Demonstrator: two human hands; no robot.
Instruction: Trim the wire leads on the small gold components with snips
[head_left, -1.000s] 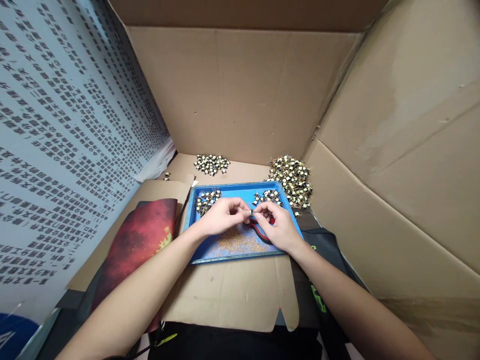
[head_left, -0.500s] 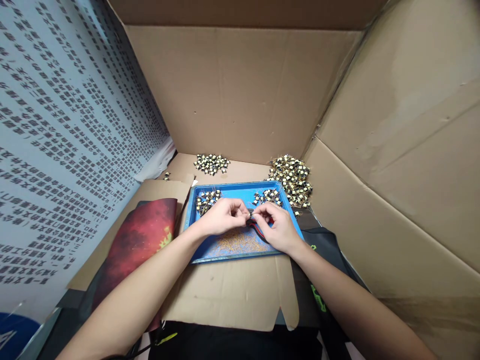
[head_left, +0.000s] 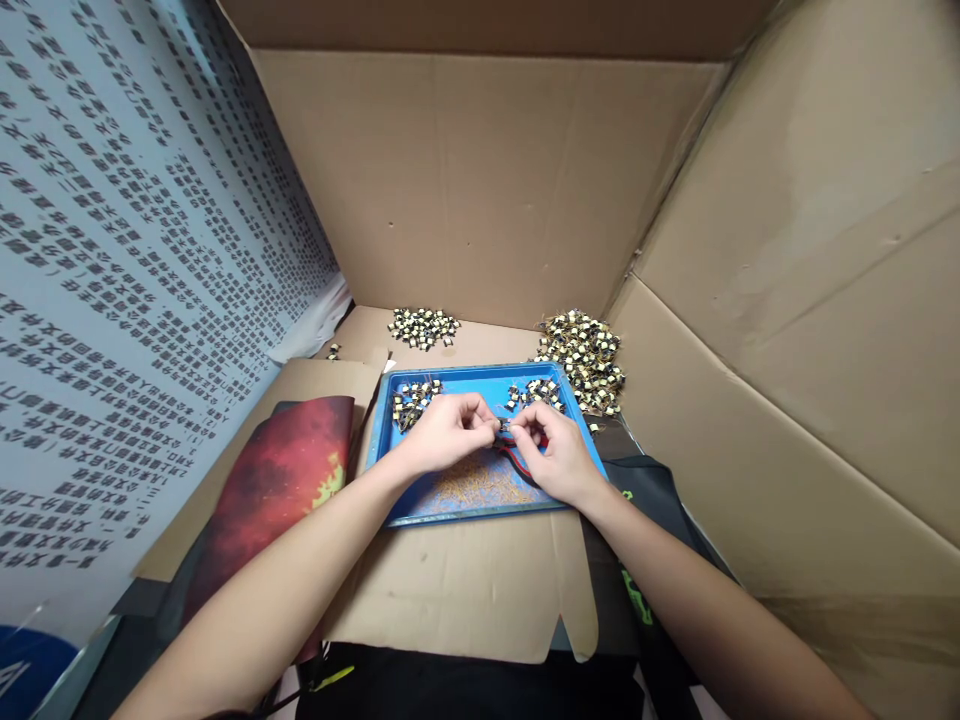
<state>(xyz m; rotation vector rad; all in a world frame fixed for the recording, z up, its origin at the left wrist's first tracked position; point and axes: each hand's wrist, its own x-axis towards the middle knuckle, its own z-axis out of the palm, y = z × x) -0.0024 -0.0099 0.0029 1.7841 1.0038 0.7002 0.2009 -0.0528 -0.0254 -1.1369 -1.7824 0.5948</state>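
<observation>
Left hand (head_left: 452, 432) pinching 1 small component (head_left: 504, 425); right hand (head_left: 555, 452) just beside it, grip unclear; both over blue tray (head_left: 476, 383).

Far: flat brown cardboard wall (head_left: 480, 180), darker brown cardboard strip (head_left: 495, 25) across its top. Right: tall creased tan cardboard panel (head_left: 810, 280), meets far wall at a corner. Left: slanted white sheet (head_left: 142, 270), printed black characters. Light soft, pale sheen on panel.
</observation>
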